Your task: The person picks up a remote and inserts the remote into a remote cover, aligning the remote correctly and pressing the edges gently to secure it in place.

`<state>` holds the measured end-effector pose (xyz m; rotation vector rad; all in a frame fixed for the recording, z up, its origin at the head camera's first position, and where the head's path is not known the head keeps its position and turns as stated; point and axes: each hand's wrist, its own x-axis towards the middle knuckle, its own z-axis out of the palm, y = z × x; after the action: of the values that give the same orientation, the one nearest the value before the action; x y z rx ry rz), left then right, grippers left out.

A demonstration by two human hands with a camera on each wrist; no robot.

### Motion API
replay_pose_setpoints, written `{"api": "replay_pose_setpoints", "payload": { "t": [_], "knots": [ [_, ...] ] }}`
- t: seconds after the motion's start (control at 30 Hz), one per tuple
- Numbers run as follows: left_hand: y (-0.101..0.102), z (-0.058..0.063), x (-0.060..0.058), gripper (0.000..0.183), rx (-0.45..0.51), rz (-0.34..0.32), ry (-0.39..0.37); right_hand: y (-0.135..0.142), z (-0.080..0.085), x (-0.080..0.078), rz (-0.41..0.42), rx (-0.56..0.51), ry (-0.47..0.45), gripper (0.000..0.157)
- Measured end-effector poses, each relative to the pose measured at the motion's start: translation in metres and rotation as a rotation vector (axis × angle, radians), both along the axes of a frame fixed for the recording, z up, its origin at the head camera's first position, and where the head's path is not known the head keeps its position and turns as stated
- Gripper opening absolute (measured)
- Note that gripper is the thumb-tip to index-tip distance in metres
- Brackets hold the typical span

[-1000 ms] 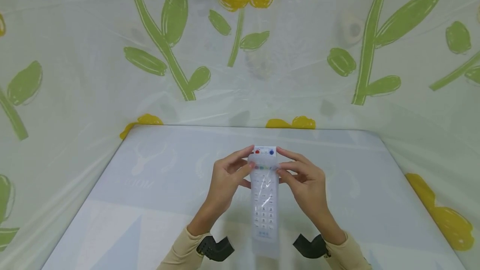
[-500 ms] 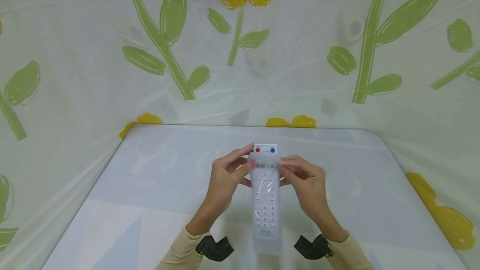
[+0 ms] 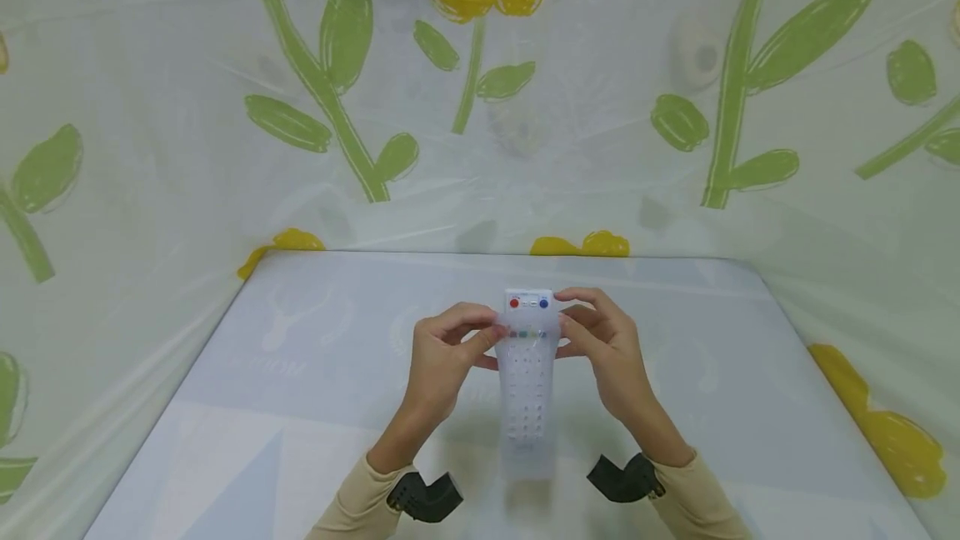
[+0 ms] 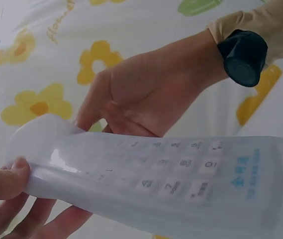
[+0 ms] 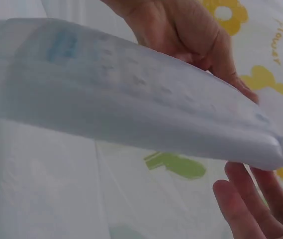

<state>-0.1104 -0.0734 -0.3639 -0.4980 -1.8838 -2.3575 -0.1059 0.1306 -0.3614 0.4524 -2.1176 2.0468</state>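
A white remote control [image 3: 528,300] sits inside a translucent, frosted protective sleeve [image 3: 527,407]. Its top end, with a red and a blue button, sticks out of the sleeve's upper opening. My left hand [image 3: 442,357] pinches the sleeve's left edge near that opening, thumb in front. On the opposite edge my right hand [image 3: 609,352] pinches the sleeve between thumb and fingers, its index finger reaching to the remote's top right corner. Rows of keys and blue lettering show through the sleeve [image 4: 181,174] in the left wrist view. In the right wrist view the sleeve's side [image 5: 131,114] faces the camera.
Below the hands lies a pale blue and white table top [image 3: 300,340]. A whitish sheet [image 3: 600,148] printed with yellow flowers and green leaves hangs behind and at both sides. Each wrist wears a black device, such as the left one [image 3: 426,497].
The remote's lower end has tilted, looking shorter in the head view. My left index finger has come down from the top corner to the sleeve's edge; my right index finger has stretched back up.
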Motion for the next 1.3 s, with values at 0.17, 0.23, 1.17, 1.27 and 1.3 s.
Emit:
{"api": "replay_pose_setpoints", "payload": {
  "t": [0.17,0.23,1.17,1.27,1.3],
  "knots": [
    [-0.003,-0.002,0.001,0.016,-0.041,-0.010,-0.009,0.002,0.002,0.000,0.009,0.004,-0.001,0.030],
    [-0.004,-0.003,0.002,0.018,-0.041,-0.029,-0.008,0.002,0.002,0.000,0.012,0.001,0.011,0.031],
    [0.006,0.006,-0.004,0.013,-0.055,0.139,-0.158,0.001,-0.001,-0.010,0.086,0.023,0.024,0.026],
    [0.008,0.005,-0.005,0.013,-0.055,0.139,-0.165,0.002,-0.003,-0.011,0.101,0.025,0.042,0.025],
    [0.008,0.005,-0.005,0.012,-0.058,0.139,-0.165,0.002,-0.003,-0.011,0.108,0.023,0.050,0.025]
  ]
}}
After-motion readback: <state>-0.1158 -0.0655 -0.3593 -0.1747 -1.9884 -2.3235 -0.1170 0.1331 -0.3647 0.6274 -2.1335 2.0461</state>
